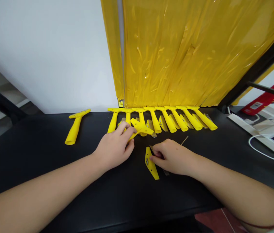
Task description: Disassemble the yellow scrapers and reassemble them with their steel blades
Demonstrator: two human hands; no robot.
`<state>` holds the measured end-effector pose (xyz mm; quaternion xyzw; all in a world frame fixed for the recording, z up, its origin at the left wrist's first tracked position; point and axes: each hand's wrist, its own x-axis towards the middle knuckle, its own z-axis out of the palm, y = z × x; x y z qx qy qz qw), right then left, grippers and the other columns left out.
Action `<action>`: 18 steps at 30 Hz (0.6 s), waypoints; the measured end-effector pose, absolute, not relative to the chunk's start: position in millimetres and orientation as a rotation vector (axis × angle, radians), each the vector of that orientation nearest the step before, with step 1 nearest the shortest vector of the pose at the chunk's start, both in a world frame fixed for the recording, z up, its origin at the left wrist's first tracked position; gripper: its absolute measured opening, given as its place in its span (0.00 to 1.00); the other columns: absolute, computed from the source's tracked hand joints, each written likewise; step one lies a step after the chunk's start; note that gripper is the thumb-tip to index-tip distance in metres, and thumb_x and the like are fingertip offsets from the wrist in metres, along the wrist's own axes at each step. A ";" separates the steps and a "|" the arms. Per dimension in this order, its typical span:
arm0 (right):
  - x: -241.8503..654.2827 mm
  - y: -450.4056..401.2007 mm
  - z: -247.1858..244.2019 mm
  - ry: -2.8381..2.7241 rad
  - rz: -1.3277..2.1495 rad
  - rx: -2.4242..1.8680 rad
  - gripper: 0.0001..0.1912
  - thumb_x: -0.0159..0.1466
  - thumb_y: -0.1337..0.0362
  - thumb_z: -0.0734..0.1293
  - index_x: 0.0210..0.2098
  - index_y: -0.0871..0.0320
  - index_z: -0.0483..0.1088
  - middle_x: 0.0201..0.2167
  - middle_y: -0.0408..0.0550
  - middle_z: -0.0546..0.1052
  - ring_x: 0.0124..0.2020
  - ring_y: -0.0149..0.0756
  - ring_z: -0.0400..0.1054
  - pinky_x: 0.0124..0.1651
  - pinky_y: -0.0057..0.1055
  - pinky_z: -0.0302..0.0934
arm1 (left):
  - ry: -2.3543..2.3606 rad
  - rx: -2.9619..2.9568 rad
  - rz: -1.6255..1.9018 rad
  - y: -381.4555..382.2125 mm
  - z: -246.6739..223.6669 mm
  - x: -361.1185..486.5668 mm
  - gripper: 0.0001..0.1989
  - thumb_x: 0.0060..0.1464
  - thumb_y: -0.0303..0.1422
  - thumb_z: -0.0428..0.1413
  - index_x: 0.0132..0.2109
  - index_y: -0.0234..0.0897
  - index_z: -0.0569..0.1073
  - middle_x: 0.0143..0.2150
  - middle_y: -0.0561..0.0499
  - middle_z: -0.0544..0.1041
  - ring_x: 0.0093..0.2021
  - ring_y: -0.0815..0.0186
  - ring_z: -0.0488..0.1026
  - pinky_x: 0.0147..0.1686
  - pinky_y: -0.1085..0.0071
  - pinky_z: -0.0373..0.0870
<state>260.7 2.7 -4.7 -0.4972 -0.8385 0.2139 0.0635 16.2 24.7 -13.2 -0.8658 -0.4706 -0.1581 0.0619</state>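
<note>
My left hand (116,145) is closed around a yellow scraper handle (140,128), its head pointing right, just in front of a row of similar yellow handles (171,121). To the right, my right hand (173,155) has its fingers pinched together over a metal blade, of which only edges show. A thin rod (184,140) sticks out behind that hand. Touching my right fingertips is a yellow plate (151,165) with small screws on it, lying on the black table (98,200). Whether the right fingers grip the blade, the rod or a screw is hidden.
One more yellow handle (75,129) lies apart on the left. Yellow plates with metal blades (174,122) lie among the row. At the right are white power strips (258,134) with cables and a red package (268,97). Yellow film (175,51) hangs behind the table.
</note>
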 end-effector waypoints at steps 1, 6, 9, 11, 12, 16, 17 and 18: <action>260.3 2.8 -5.4 -2.529 0.662 -1.507 0.18 0.65 0.59 0.69 0.22 0.57 0.62 0.18 0.39 0.65 0.20 0.27 0.54 0.26 0.30 0.45 | -1.424 -2.619 -0.478 24.7 -13.3 16.2 0.13 0.68 0.35 0.49 0.56 0.40 0.69 0.54 0.46 0.71 0.38 0.62 0.77 0.29 0.66 0.71; 259.0 3.6 -8.1 -2.510 0.707 -1.495 0.20 0.66 0.55 0.69 0.23 0.56 0.63 0.18 0.39 0.68 0.20 0.27 0.57 0.26 0.30 0.47 | -1.413 -2.620 -0.490 24.9 -14.5 16.2 0.13 0.68 0.35 0.49 0.56 0.40 0.69 0.55 0.46 0.72 0.39 0.62 0.78 0.30 0.66 0.71; 259.7 4.1 -7.8 -2.505 0.727 -1.487 0.20 0.67 0.55 0.69 0.23 0.56 0.63 0.19 0.39 0.68 0.20 0.27 0.58 0.26 0.30 0.48 | -1.404 -2.620 -0.496 25.2 -15.2 15.8 0.13 0.68 0.35 0.49 0.56 0.41 0.69 0.54 0.46 0.71 0.39 0.61 0.78 0.29 0.66 0.71; 260.7 4.5 -7.1 -2.505 0.749 -1.468 0.20 0.67 0.55 0.69 0.23 0.56 0.63 0.19 0.39 0.68 0.21 0.27 0.58 0.26 0.30 0.48 | -1.399 -2.622 -0.500 25.4 -15.2 15.5 0.13 0.67 0.35 0.49 0.56 0.41 0.69 0.54 0.47 0.71 0.39 0.61 0.78 0.29 0.65 0.72; 261.2 4.6 -6.8 -2.504 0.759 -1.454 0.20 0.68 0.56 0.69 0.23 0.56 0.63 0.19 0.38 0.67 0.21 0.27 0.58 0.26 0.30 0.48 | -1.398 -2.622 -0.502 25.4 -15.1 15.5 0.13 0.67 0.35 0.49 0.55 0.41 0.69 0.54 0.47 0.71 0.39 0.61 0.78 0.29 0.65 0.72; 262.3 4.5 -6.3 -2.493 0.779 -1.412 0.18 0.66 0.60 0.70 0.23 0.56 0.62 0.19 0.37 0.66 0.21 0.26 0.57 0.26 0.29 0.48 | -1.410 -2.622 -0.499 25.2 -14.3 15.7 0.12 0.67 0.34 0.49 0.55 0.41 0.69 0.54 0.47 0.72 0.38 0.61 0.78 0.29 0.65 0.72; 262.5 4.8 -6.3 -2.487 0.779 -1.403 0.18 0.65 0.60 0.70 0.23 0.56 0.62 0.19 0.37 0.66 0.21 0.26 0.57 0.26 0.29 0.48 | -1.413 -2.623 -0.495 25.0 -14.2 15.8 0.12 0.67 0.34 0.49 0.55 0.41 0.69 0.54 0.47 0.72 0.38 0.61 0.78 0.29 0.65 0.72; 262.9 5.4 -6.3 -2.477 0.782 -1.395 0.17 0.65 0.61 0.71 0.24 0.56 0.62 0.19 0.37 0.66 0.21 0.26 0.57 0.26 0.29 0.49 | -1.415 -2.625 -0.492 24.9 -14.2 15.9 0.12 0.67 0.34 0.49 0.55 0.41 0.69 0.54 0.46 0.72 0.38 0.61 0.78 0.29 0.65 0.72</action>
